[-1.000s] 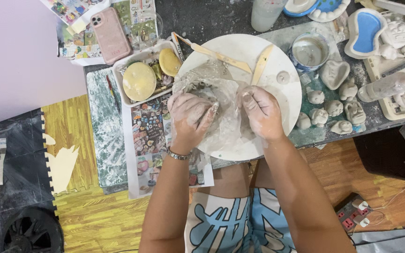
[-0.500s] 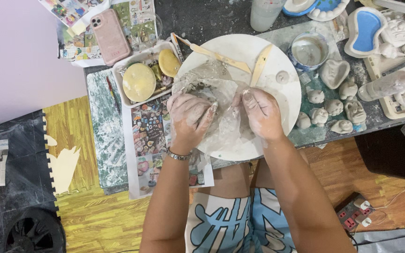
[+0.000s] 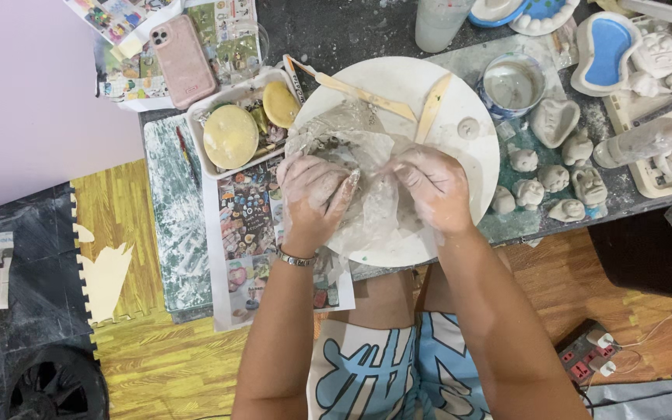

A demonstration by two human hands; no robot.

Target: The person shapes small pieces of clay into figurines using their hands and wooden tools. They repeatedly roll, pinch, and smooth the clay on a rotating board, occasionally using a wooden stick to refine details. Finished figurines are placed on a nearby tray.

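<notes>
Clay-white dust coats both of my hands, and between them lies a crumpled sheet of clear plastic wrap (image 3: 367, 167). My left hand (image 3: 314, 193) has its fingers curled down onto the wrap, pinching a fold of it near the middle. My right hand (image 3: 429, 187) is closed on the other side of the same sheet, fingers bunched around the plastic. Something dark and greyish shows through the wrap near its top edge, though I cannot tell what it is.

All of this sits on a round white board (image 3: 472, 167) that rests on the work table. Two flat wooden modelling sticks (image 3: 433, 105) lie across the board's far half, and a small clay disc (image 3: 468, 127) sits near its right rim. A silver bracelet (image 3: 297, 259) circles my left wrist.

Just left of the board is a shallow tray (image 3: 196, 128) holding two yellow sponges (image 3: 230, 136). A pink phone (image 3: 184, 61) lies beyond it on printed paper. To the right of the board stand a water cup (image 3: 512, 84) and several small pale clay figures (image 3: 554, 179). Farther right are blue-lined moulds (image 3: 607, 54).
</notes>
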